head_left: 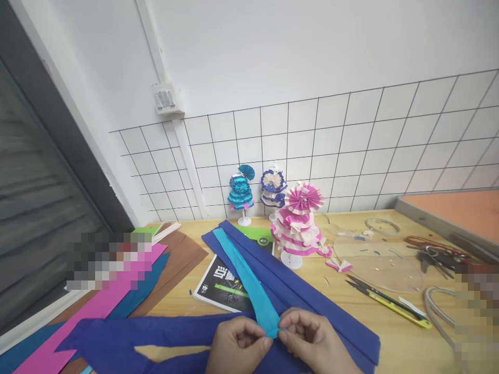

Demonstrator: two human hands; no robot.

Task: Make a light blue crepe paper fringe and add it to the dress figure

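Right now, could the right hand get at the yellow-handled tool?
Probably yes: only flat dark blue paper and bare table show between the right hand and the yellow-handled tool. But the hand is pinching the light blue strip, so it would likely need to let go first.

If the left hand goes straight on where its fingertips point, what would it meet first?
Past the long light-blue paper strip it pinches, the left hand would probably meet the right hand first, though depth is unclear.
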